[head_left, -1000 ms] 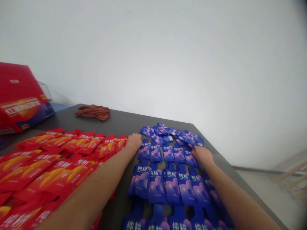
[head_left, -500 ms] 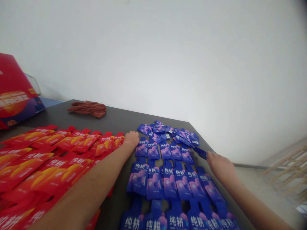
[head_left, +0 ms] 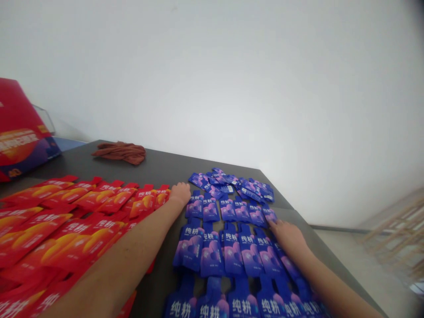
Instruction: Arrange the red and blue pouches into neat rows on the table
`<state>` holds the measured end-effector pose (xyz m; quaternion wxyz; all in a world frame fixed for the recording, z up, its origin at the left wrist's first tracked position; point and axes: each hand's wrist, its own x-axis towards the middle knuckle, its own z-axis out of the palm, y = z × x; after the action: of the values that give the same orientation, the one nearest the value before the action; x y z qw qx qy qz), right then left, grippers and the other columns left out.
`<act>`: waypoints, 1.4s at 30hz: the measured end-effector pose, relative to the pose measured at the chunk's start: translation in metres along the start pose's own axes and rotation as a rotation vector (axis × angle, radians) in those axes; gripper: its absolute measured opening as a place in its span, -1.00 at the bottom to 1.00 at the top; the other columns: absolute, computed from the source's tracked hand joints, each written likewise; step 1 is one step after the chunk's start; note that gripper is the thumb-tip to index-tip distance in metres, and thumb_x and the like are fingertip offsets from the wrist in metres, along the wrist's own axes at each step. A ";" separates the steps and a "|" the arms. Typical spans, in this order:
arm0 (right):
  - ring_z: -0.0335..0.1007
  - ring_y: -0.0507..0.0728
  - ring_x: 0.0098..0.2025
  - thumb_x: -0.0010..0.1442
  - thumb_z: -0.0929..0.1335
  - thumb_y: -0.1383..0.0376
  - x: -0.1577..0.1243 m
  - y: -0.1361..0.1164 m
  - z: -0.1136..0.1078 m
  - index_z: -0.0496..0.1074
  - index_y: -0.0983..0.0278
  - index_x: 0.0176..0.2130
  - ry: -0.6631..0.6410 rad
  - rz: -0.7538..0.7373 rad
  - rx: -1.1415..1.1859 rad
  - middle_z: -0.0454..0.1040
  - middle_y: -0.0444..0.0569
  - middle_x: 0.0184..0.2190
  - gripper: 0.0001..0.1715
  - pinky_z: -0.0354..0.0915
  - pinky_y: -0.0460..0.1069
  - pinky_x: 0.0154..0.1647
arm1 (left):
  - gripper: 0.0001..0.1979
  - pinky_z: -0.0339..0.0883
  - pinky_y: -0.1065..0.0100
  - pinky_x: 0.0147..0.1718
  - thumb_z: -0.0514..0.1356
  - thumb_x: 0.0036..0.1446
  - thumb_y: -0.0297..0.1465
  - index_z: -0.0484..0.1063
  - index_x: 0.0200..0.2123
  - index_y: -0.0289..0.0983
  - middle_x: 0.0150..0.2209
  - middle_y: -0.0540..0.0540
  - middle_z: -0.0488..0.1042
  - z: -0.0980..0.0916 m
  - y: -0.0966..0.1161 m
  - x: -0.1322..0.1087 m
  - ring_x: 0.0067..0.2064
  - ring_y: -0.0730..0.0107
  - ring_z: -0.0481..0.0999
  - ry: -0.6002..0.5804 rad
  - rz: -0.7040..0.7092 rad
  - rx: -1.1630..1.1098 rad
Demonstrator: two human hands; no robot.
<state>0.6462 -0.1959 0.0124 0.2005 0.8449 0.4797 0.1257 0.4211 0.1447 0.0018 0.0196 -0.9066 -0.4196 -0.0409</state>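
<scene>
My left hand (head_left: 179,193) rests curled at the boundary between the red sachets and the blue ones, touching the tip of a red sachet (head_left: 145,202). Rows of blue spouted sachets (head_left: 212,254) lie flat on the dark table (head_left: 159,165), with Chinese lettering on them. Behind the rows lies a loose heap of blue sachets (head_left: 232,182). My right hand (head_left: 286,236) is flat, fingers spread slightly, at the right end of the blue rows, just below a blue sachet (head_left: 269,213). Several overlapping red sachets (head_left: 49,225) fill the left side.
A red and purple printed carton (head_left: 20,141) stands at the far left, past the table's corner. A crumpled brown cloth (head_left: 121,152) lies on the far table area. A white wall rises behind. A wooden rack (head_left: 397,238) stands on the floor at right.
My right hand has moved left and back onto the blue rows. The loose sachet it held now lies at the end of the upper row. My left hand has barely moved.
</scene>
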 end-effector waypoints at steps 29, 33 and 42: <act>0.37 0.15 -0.09 0.37 0.12 0.39 0.093 -0.005 -0.051 0.38 0.37 -0.03 0.302 0.234 0.176 0.43 0.08 -0.14 -0.66 0.29 0.03 -0.08 | -0.67 0.34 0.05 -0.03 0.13 0.23 -0.27 0.36 -0.01 -0.32 0.01 -0.18 0.39 -0.007 0.003 -0.006 0.01 0.20 0.41 -0.042 -0.017 -0.074; 0.37 0.17 -0.07 0.39 0.09 0.32 0.079 -0.007 -0.088 0.39 0.28 0.03 0.394 0.099 0.231 0.44 0.03 -0.08 -0.60 0.25 -0.02 -0.10 | -0.68 0.32 0.03 -0.02 0.14 0.22 -0.26 0.37 -0.03 -0.32 0.00 -0.18 0.40 -0.029 0.002 -0.011 0.01 0.19 0.41 -0.055 0.021 -0.136; 0.36 0.11 -0.11 0.33 0.21 0.30 0.036 -0.046 -0.162 0.48 0.21 -0.10 0.495 -0.415 0.336 0.48 -0.07 -0.18 -0.71 0.23 -0.04 -0.10 | -0.65 0.25 0.45 -0.10 -0.08 0.31 -0.24 0.46 -0.21 -0.22 -0.20 -0.01 0.51 -0.112 0.033 -0.076 -0.14 0.40 0.45 -0.104 0.611 -0.540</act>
<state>0.5637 -0.1081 0.1357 -0.0419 0.6946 0.6890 0.2025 0.3906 0.0579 0.1068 -0.2291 -0.9629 -0.1055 -0.0960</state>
